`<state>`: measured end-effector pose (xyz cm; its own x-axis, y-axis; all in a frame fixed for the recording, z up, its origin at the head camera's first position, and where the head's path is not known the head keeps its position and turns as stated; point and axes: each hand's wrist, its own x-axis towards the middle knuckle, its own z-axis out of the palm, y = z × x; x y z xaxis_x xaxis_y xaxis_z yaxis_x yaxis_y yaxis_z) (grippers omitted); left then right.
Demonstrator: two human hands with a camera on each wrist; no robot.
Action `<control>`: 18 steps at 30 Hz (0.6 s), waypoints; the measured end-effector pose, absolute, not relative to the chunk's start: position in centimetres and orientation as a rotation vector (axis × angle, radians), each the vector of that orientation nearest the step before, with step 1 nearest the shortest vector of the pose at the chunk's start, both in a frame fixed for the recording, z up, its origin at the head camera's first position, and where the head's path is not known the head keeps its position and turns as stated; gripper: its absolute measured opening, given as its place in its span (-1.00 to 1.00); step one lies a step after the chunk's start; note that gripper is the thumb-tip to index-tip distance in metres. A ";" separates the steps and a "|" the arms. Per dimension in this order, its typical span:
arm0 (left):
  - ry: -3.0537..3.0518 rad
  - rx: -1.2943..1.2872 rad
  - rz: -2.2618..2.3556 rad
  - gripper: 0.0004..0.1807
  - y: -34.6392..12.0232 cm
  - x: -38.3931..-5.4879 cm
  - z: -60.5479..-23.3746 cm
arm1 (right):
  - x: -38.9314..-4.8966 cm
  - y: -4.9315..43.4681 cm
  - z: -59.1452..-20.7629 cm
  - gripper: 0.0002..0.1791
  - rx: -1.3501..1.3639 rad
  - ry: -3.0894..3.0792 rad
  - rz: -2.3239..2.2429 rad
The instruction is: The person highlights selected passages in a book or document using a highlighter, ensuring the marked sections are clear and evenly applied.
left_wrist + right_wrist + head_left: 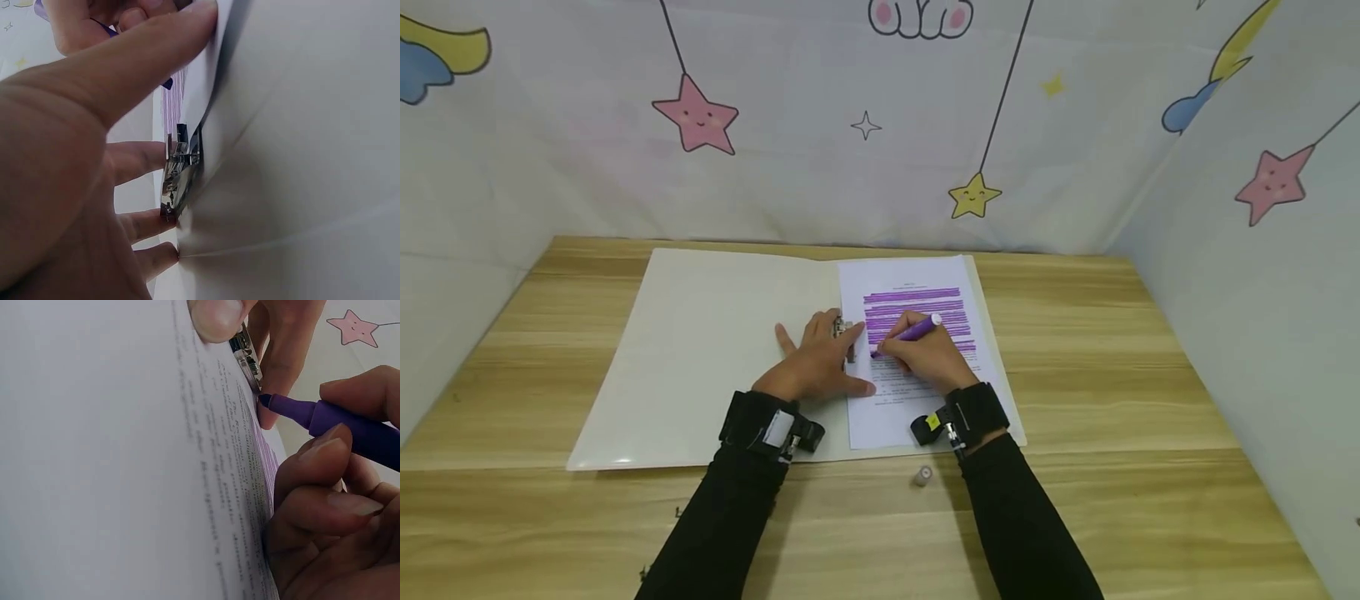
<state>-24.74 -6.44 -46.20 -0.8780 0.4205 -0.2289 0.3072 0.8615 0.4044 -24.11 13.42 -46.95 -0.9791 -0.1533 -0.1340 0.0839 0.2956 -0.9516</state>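
My right hand (931,358) grips a purple marker (917,328), its dark tip at the left end of a text line on a printed sheet (887,427). In the right wrist view the marker tip (265,400) shows near the sheet's left edge. Purple strokes (917,315) cover the upper lines; lower lines are plain. My left hand (814,368) lies with spread fingers over the left margin, its thumb on the sheet. Beneath that hand is a metal clip (179,178), partly hidden, in the open white folder (700,358) that bears the sheet.
A small marker cap (922,476) stands on the wooden table (1097,400) in front of the folder, between my forearms. White cloth walls (820,183) printed with stars rise behind the table and at both sides. Each wrist wears a black strap with a camera.
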 end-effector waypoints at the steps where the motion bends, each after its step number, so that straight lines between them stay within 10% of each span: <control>1: 2.726 0.547 0.515 0.10 -6.4 -24.7 -46.2 | -24.1 13.4 -47.0 -0.82 -0.049 2.366 -1.751; 18: 2.733 0.540 0.499 0.11 -6.4 -24.7 -46.1 | -24.0 12.5 -46.9 -0.77 0.016 2.621 -1.516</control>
<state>-24.66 -6.41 -46.09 -0.8809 0.4136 -0.2302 0.3057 0.8683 0.3906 -23.99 12.47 -46.86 -0.9935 -0.0479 -0.1034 0.0657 0.5002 -0.8634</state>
